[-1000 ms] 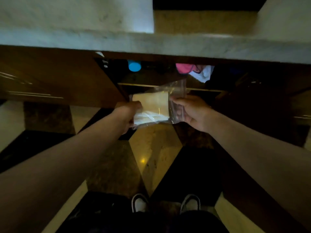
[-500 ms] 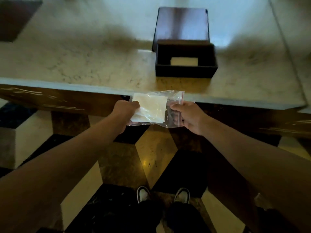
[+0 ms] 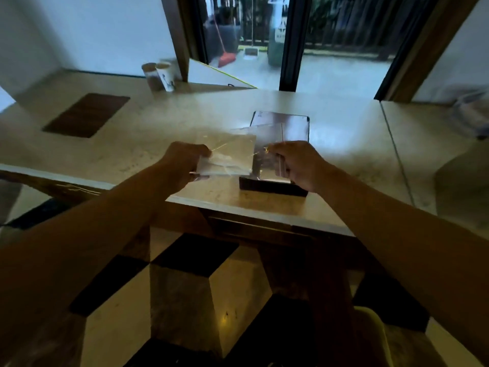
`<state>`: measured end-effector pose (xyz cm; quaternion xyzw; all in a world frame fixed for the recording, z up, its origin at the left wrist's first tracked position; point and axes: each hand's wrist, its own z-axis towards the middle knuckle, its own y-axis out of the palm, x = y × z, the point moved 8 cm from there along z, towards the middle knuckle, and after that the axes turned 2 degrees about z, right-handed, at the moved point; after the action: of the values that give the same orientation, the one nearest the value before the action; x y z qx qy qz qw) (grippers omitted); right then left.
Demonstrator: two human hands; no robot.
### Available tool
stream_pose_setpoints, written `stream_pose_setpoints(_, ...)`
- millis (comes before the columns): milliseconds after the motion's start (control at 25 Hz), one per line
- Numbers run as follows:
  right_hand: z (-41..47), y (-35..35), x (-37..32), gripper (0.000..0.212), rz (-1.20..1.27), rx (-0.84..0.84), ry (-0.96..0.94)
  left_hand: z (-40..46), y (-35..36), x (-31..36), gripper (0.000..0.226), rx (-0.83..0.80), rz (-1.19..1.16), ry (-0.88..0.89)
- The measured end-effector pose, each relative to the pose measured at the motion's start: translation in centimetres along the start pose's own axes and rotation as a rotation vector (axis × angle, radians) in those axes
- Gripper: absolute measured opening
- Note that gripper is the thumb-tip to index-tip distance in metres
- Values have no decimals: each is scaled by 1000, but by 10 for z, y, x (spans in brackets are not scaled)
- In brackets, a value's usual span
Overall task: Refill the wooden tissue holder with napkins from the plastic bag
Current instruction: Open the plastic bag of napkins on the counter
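Observation:
I hold a clear plastic bag (image 3: 238,152) with a stack of white napkins (image 3: 227,161) inside, above the near part of the stone counter (image 3: 148,144). My left hand (image 3: 182,161) grips the bag's left end and the napkins. My right hand (image 3: 293,164) pinches the bag's right, empty end. The dark wooden tissue holder (image 3: 272,188) stands on the counter just behind and under the bag, its lid (image 3: 288,125) lying open behind it. The inside of the holder is hidden by the bag and my right hand.
A dark wooden inlay (image 3: 87,115) sits in the counter at the left. Two paper cups (image 3: 158,75) stand at the back by a door post. Glass doors (image 3: 330,41) lie beyond. The counter edge (image 3: 238,210) runs below my hands, over a patterned tile floor (image 3: 185,287).
The view has swung up from the floor and under-counter shelf to the counter top. Both hands have lifted the bag from below the counter edge to over the holder.

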<state>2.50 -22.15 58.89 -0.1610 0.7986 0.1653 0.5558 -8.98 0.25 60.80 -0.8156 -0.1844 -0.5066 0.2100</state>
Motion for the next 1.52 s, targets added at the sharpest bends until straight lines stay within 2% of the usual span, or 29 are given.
stream_pose_setpoints(80,2,0,-16,20,20,-19,-33,-7,0,5,19,34,-37,-22)
stream_pose_setpoints(200,11,2,-29,5,37,-35,-50,-6,-1,6,24,38,-86,-25)
stream_pose_setpoints(520,63,25,-18,4,32,0,-23,59,-6,-9,8,52,-106,-42)
stream_pose_setpoints(680,100,48,-3,7,0,20,11,115,-8,-40,12,28,-19,-105)
stream_pose_setpoints(840,149,85,16,17,-103,68,53,177,-11,-82,16,-35,11,-256)
stream_pose_setpoints(1040,181,109,44,29,-225,87,112,220,-4,-133,26,-132,-16,-387)
stream_pose_setpoints(1200,196,114,64,28,-280,108,165,239,-6,-156,28,-129,107,-414)
stream_pose_setpoints(1320,200,123,69,30,-363,78,101,247,-5,-163,25,-178,262,-337)
stream_pose_setpoints(1520,201,134,76,27,-450,3,69,250,-21,-157,18,-50,391,-304)
